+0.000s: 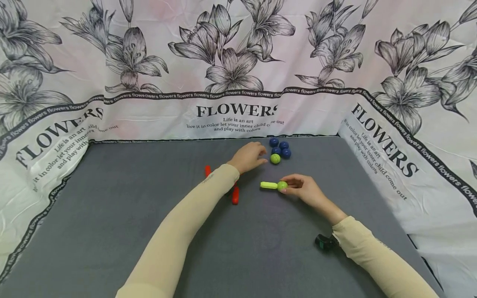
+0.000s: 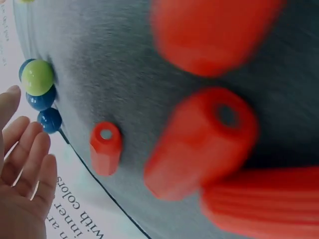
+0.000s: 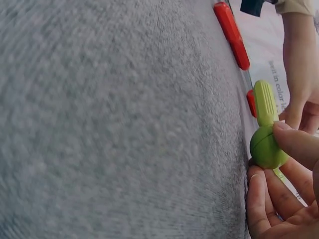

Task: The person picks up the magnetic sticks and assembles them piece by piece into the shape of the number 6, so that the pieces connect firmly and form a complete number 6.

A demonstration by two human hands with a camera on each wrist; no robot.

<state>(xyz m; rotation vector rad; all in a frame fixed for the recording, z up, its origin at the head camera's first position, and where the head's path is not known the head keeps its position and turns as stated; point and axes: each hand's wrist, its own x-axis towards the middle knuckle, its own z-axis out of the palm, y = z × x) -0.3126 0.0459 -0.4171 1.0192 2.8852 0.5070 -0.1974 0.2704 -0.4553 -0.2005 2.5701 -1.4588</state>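
Note:
In the head view the right hand pinches a green ball with a yellow-green ridged stick joined to it, pointing left. The right wrist view shows thumb and fingers of that hand around the green ball, the stick above it. My left hand reaches over the table beside a loose green ball, not touching it. In the left wrist view the left hand has its fingers spread and holds nothing; the loose green ball lies above them.
Several blue balls cluster at the back behind the loose green ball. Red pieces lie under and beside the left forearm. A black strap-like device is at the right wrist. Printed cloth borders the grey table.

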